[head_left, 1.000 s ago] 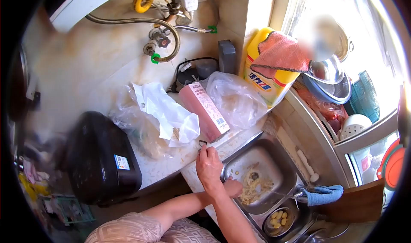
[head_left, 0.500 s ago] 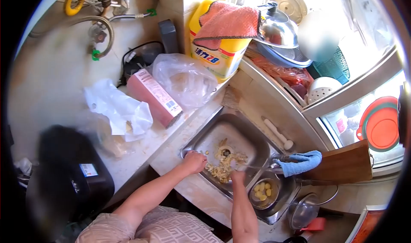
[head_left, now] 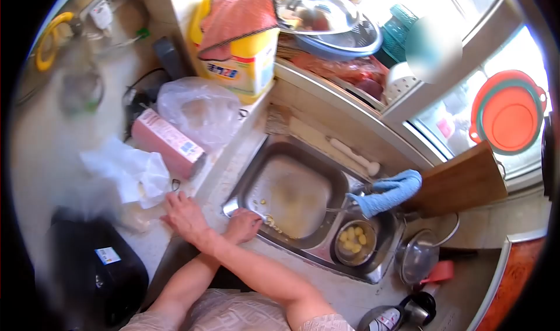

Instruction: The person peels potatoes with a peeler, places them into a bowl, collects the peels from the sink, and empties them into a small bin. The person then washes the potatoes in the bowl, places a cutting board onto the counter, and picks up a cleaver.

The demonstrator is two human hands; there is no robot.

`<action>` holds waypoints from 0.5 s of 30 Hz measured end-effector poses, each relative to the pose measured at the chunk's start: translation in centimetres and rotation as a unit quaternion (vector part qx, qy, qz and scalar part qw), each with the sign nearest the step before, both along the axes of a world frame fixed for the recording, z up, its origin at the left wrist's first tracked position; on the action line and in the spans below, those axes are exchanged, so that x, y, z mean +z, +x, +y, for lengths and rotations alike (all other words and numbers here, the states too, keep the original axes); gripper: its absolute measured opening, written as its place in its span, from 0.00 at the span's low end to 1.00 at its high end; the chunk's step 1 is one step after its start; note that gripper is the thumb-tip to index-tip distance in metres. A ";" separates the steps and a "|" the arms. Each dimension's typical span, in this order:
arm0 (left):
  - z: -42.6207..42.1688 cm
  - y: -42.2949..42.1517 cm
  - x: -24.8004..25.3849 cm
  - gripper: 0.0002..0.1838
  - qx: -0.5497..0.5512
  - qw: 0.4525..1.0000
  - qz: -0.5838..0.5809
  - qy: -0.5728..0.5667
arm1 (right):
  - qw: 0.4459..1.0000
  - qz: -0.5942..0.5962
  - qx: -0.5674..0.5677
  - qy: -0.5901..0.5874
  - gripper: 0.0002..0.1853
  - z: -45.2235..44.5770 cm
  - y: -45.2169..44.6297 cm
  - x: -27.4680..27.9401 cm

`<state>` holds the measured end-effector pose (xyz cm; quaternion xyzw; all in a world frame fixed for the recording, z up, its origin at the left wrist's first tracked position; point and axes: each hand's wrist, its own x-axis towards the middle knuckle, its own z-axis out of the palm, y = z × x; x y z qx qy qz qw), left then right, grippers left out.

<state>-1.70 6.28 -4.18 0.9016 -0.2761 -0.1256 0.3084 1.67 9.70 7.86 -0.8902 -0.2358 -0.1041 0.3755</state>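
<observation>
Scraps [head_left: 276, 226] lie just beyond the left hand [head_left: 242, 226], probably contained by the sink [head_left: 294, 185]. The right hand [head_left: 186, 218] sits farther left; neither grip can be told.

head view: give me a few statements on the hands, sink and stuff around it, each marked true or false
1. The right arm crosses over the left arm. True.
2. The left hand is on the white bag. False: the left hand is at the rim of the large basin.
3. The red cloth is draped over the yellow jug. True.
4. The bowl stands in the large basin. False: the bowl stands in the small basin.
5. Yellow pieces are in the bowl. True.
6. The board lies flat. False: the board stands up, tilted.
</observation>
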 end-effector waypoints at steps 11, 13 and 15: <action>-0.1 2.1 -1.0 0.08 -0.019 1.000 -0.002 0.011 | 0.808 0.249 -0.525 0.095 0.12 -29.8 -14.3 -6.4; -1.1 3.2 -2.6 0.07 -0.051 0.998 0.007 0.038 | 0.816 0.153 -0.556 0.045 0.15 -35.0 -16.1 -8.6; -2.7 4.4 -4.6 0.09 -0.057 0.983 0.032 0.172 | 0.818 0.177 -0.547 -0.011 0.15 -38.6 -16.1 -8.2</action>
